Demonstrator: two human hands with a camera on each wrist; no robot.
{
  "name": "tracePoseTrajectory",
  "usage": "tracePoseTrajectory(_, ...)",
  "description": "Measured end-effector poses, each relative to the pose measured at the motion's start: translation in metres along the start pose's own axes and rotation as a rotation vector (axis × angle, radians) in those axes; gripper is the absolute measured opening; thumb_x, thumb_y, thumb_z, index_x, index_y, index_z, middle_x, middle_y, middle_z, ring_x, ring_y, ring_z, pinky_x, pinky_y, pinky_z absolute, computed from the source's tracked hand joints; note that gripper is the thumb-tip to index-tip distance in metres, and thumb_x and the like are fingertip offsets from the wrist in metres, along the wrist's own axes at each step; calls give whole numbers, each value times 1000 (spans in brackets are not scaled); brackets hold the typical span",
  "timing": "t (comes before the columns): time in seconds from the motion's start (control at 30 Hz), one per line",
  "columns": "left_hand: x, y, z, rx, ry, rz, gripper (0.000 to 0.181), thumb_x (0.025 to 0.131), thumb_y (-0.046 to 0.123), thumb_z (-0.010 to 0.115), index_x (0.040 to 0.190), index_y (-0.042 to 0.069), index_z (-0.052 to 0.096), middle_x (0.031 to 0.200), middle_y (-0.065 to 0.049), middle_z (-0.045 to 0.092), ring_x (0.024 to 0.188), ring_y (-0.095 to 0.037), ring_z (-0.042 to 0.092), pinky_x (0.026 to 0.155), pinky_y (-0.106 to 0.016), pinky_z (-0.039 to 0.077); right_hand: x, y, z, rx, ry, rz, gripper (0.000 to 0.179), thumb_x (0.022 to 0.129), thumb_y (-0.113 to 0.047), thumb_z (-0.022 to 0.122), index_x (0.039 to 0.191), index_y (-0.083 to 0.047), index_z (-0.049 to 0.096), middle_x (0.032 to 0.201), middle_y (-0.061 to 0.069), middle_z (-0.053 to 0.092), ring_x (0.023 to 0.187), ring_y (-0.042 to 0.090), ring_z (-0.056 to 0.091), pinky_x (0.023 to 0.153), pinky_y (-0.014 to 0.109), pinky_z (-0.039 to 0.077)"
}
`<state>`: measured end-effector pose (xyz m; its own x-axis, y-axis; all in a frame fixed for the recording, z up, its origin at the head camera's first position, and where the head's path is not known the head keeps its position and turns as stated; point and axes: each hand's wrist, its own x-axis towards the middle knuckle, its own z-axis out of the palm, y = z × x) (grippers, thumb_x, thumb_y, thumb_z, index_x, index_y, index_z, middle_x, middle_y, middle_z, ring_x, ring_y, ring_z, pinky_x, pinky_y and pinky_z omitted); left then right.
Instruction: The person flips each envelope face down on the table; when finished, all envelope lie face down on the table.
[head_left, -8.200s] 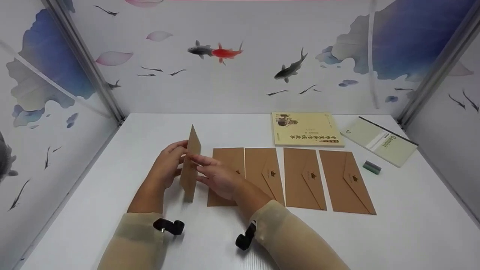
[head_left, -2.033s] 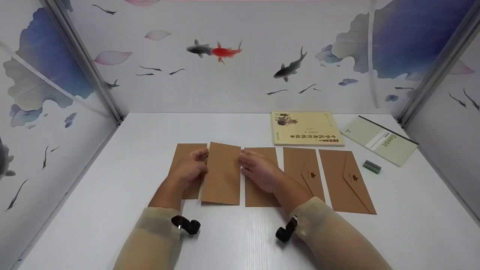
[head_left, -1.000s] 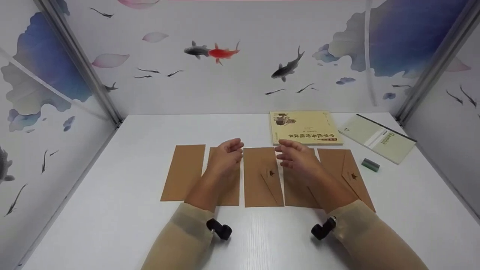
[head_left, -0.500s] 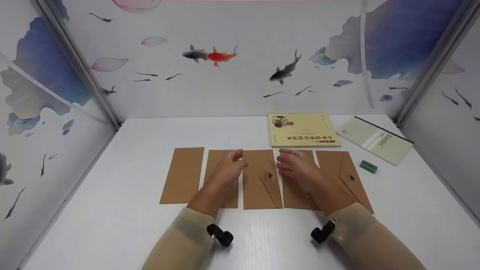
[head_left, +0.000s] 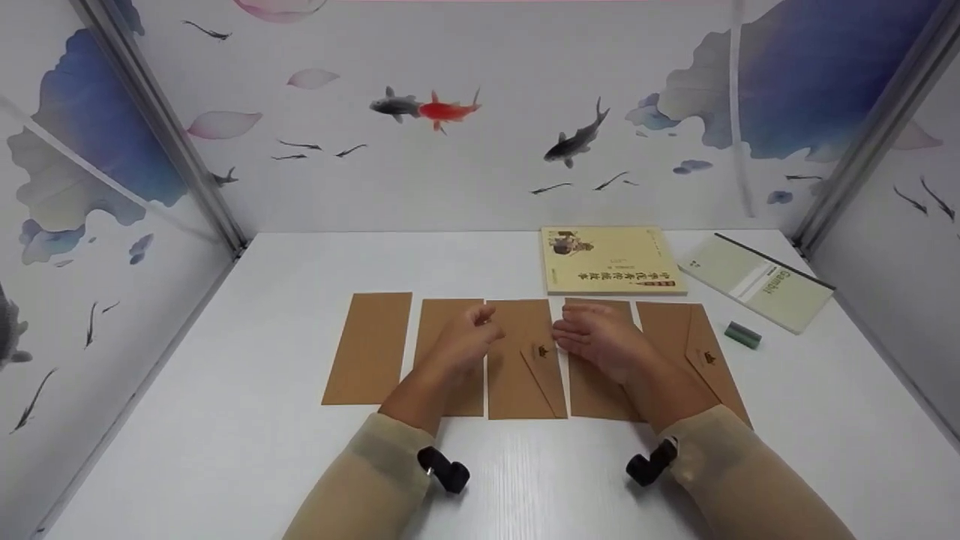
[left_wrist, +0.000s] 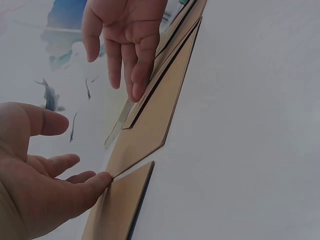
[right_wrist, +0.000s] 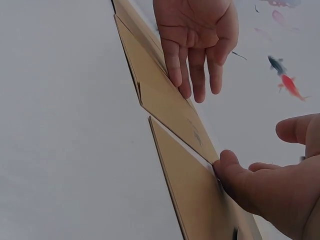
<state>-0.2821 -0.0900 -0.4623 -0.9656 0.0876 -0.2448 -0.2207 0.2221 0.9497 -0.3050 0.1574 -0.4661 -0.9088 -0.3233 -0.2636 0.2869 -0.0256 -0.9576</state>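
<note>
white tabletop (head_left: 517, 480) | fish-painted wall (head_left: 465, 169), metal corner posts (head_left: 163, 124) | left fingers (head_left: 481, 313), right fingers (head_left: 576, 330) loosely spread over brown envelopes (head_left: 517, 375)

5 envs (head_left: 517, 375) in row; bk (head_left: 615, 259) behind, R.

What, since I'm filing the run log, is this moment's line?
envelopes: five in a row; left hand: empty, by left edge of middle envelope; right hand: empty, by its right edge; book: behind row

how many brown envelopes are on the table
5, side by side in one row: the leftmost envelope, the second envelope partly behind the left hand, the middle envelope, the fourth envelope partly behind the right hand, and the rightmost envelope. Any stacked underneath would be hidden.
</note>
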Motion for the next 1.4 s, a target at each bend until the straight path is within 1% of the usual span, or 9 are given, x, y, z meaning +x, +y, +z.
tracePoseTrajectory(0.2,1,-1,-1,-21,-24,4,65,100,16,61,162,9,44,171,-16,39,163,-36,33,133,-51,30,0,0,-2,8,-26,-5,60,111,-5,45,165,10,22,165,36,38,142,29,58,110,27,55)
tracePoseTrajectory(0.33,0,0,-2,6,-36,10,65,100,17,63,162,11,44,170,-16,41,162,-36,34,133,-53,30,0,1,-2,-13,-21,-10,60,111,-4,47,165,8,25,164,34,40,139,26,59,110,26,55)
tracePoseTrajectory(0.57,0,-1,-1,36,-61,8,65,100,15,66,161,11,45,169,-13,44,161,-33,37,131,-50,34,0,0,3,-54,18,-39,58,108,-3,55,163,3,38,158,25,48,133,22,61,110,28,56)
tracePoseTrajectory(0.77,2,-3,3,73,-54,6,66,98,15,69,161,13,47,168,-11,47,160,-32,39,130,-51,36,0,2,4,-102,27,-52,56,107,-5,57,162,-5,45,163,15,48,129,18,61,103,23,55)
tracePoseTrajectory(0.87,1,-2,6,80,-69,12,69,96,16,71,161,15,48,167,-8,48,159,-31,40,130,-50,37,0,2,5,-128,40,-59,57,105,-6,60,160,-10,49,165,10,49,131,17,61,102,20,54)
tracePoseTrajectory(1.07,-3,0,10,67,-139,77,69,94,15,72,159,17,50,165,-5,51,158,-29,43,129,-49,38,-3,-1,9,-111,46,-73,57,103,-5,63,158,-14,53,165,7,50,132,18,60,105,20,53)
tracePoseTrajectory(1.17,-5,2,12,58,-162,111,69,94,16,74,159,18,50,166,-5,50,159,-28,42,130,-48,37,-4,-3,12,-86,54,-68,56,103,-5,64,156,-16,55,162,5,52,133,19,61,113,25,51)
tracePoseTrajectory(1.3,-6,6,17,86,-150,113,70,94,24,79,159,22,51,164,-3,52,155,-27,45,128,-49,40,-4,-4,14,-45,52,-73,56,104,-5,63,158,-17,53,160,5,53,139,20,58,125,34,44)
tracePoseTrajectory(1.4,-6,10,22,87,-133,98,69,96,30,78,159,27,51,163,-1,53,154,-26,47,125,-51,44,-4,-6,15,-20,42,-87,56,105,-4,62,159,-16,51,159,7,53,143,21,55,128,38,41)
